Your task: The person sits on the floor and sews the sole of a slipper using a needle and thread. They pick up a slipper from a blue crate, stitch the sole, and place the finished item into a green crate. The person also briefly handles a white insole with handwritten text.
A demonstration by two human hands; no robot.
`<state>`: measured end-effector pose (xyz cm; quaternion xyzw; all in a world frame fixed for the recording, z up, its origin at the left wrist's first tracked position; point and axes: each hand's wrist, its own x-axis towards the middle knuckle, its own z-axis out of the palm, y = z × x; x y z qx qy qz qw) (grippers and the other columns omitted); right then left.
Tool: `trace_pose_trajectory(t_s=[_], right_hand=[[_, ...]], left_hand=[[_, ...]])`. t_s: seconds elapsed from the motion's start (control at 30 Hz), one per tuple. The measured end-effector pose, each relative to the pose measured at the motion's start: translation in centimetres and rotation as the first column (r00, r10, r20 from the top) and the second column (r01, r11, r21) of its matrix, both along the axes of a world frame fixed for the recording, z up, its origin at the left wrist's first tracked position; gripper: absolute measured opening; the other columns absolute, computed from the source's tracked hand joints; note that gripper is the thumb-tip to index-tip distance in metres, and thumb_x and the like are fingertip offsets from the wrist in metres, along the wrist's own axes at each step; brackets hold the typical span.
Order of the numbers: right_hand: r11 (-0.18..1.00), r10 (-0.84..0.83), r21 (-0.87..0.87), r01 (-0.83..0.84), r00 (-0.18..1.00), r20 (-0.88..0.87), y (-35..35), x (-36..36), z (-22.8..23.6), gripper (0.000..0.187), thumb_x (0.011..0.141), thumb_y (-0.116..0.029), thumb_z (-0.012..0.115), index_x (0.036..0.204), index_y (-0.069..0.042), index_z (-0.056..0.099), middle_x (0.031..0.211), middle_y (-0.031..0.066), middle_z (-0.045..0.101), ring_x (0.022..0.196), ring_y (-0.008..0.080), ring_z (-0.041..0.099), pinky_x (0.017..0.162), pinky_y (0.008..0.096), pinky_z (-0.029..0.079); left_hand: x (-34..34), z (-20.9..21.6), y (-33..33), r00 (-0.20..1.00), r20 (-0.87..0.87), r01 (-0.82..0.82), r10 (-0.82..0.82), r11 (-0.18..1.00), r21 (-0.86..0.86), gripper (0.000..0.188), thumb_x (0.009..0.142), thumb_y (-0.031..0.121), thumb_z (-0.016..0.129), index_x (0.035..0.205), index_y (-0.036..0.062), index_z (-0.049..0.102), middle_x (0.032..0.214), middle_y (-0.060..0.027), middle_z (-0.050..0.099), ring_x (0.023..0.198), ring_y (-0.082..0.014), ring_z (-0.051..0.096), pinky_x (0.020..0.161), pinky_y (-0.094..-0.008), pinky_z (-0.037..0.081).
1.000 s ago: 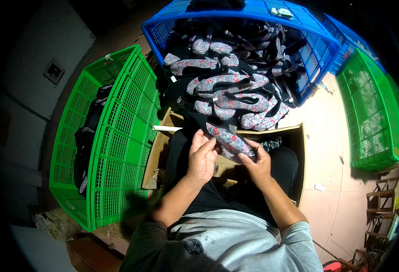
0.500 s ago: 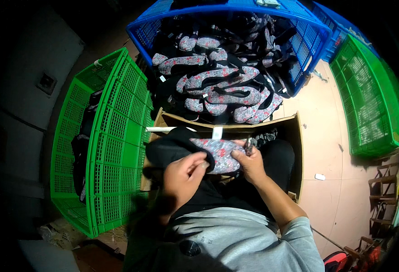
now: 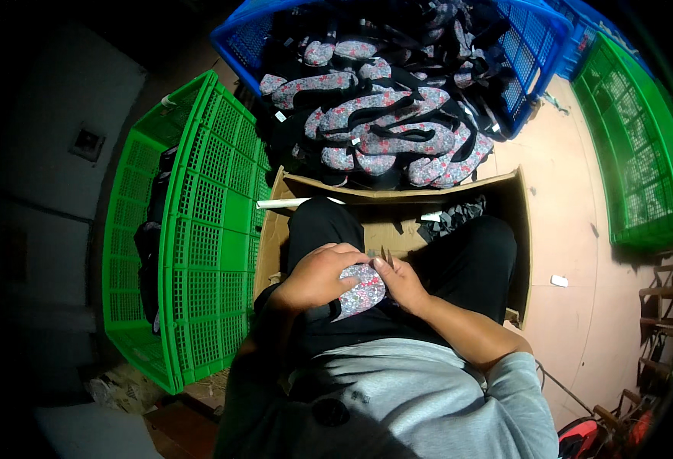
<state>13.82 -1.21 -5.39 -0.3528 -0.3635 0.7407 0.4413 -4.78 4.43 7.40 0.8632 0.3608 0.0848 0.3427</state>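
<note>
A floral fabric slipper [image 3: 363, 293], grey with red flowers and a dark edge, lies over my lap between my hands. My left hand [image 3: 317, 277] grips it from the left, thumb on top of the printed cloth. On the other side my right hand [image 3: 405, 286] is closed around small dark thread snips [image 3: 387, 258], whose pointed blades stick up past the fingers. The right fingertips meet the slipper's upper edge. The snips' handles and part of the slipper are hidden by my hands.
A cardboard box [image 3: 397, 196] stands around my knees, with dark scraps [image 3: 462, 216] and a white tube [image 3: 281, 203]. Beyond it, similar slippers [image 3: 386, 107] spill from a blue crate [image 3: 539, 50]. Green crates stand at left [image 3: 214, 229] and right [image 3: 642, 168]. A white piece [image 3: 559, 281] lies on the floor.
The slipper has been turned and drawn in toward my body, its black part no longer spread out at the left. The hands have come closer together, and the snip blades now point upward.
</note>
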Motion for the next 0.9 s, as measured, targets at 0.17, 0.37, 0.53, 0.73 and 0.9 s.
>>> trace_pose_trajectory(t_s=[0.17,0.37,0.53,0.73,0.9], right_hand=[[0.999,-0.001,-0.042,0.001,1.000,-0.005,-0.1,0.1,0.6,0.035,0.105,-0.032,0.041,0.113,-0.002,0.058,0.095,-0.0025,0.059,0.086,0.0064,0.051,0.079,0.0243,0.045],[0.996,-0.069,-0.059,0.067,0.997,-0.032,-0.4,-0.3,-0.5,0.036,0.105,-0.032,0.040,0.116,-0.002,0.055,0.101,-0.0002,0.056,0.091,0.0077,0.050,0.083,0.0251,0.044],[0.998,-0.054,-0.043,0.055,0.998,0.019,-0.4,-0.1,0.0,0.039,0.104,-0.036,0.040,0.114,-0.001,0.055,0.100,0.0006,0.055,0.093,0.0085,0.048,0.086,0.0253,0.042],[0.996,-0.083,-0.008,0.084,0.993,0.082,-0.1,0.1,-1.3,0.041,0.104,-0.039,0.038,0.110,-0.002,0.056,0.096,0.0009,0.059,0.083,0.0083,0.052,0.074,0.0239,0.045],[0.995,-0.014,-0.099,0.026,0.993,0.114,0.6,0.9,0.6,0.044,0.104,-0.042,0.037,0.109,-0.003,0.056,0.093,0.0025,0.065,0.069,0.0069,0.054,0.055,0.0211,0.043]], left_hand=[[0.6,-0.5,0.4,1.000,0.011,0.011,-0.012,1.000,0.008,0.035,0.075,0.013,0.071,0.110,0.0072,0.067,0.101,-0.0111,0.062,0.097,-0.0304,0.057,0.088,-0.0385,0.045],[2.0,-0.8,-0.4,0.990,-0.081,-0.115,0.117,0.993,0.026,0.029,0.074,0.016,0.074,0.101,0.0089,0.071,0.096,-0.0090,0.061,0.092,-0.0277,0.057,0.084,-0.0374,0.045],[2.1,-2.4,-0.2,0.994,0.005,-0.114,0.114,0.991,0.074,0.018,0.076,0.016,0.071,0.092,0.0073,0.071,0.086,-0.0082,0.061,0.083,-0.0270,0.057,0.078,-0.0373,0.045],[2.5,-3.5,0.0,0.979,0.119,-0.176,0.167,0.982,0.063,0.009,0.080,0.012,0.067,0.083,0.0036,0.065,0.079,-0.0096,0.061,0.076,-0.0269,0.057,0.072,-0.0374,0.045],[1.7,-5.3,-0.2,0.914,0.197,-0.332,0.356,0.932,-0.142,0.007,0.085,0.007,0.064,0.088,0.0016,0.063,0.077,-0.0082,0.059,0.070,-0.0202,0.057,0.066,-0.0324,0.046]])
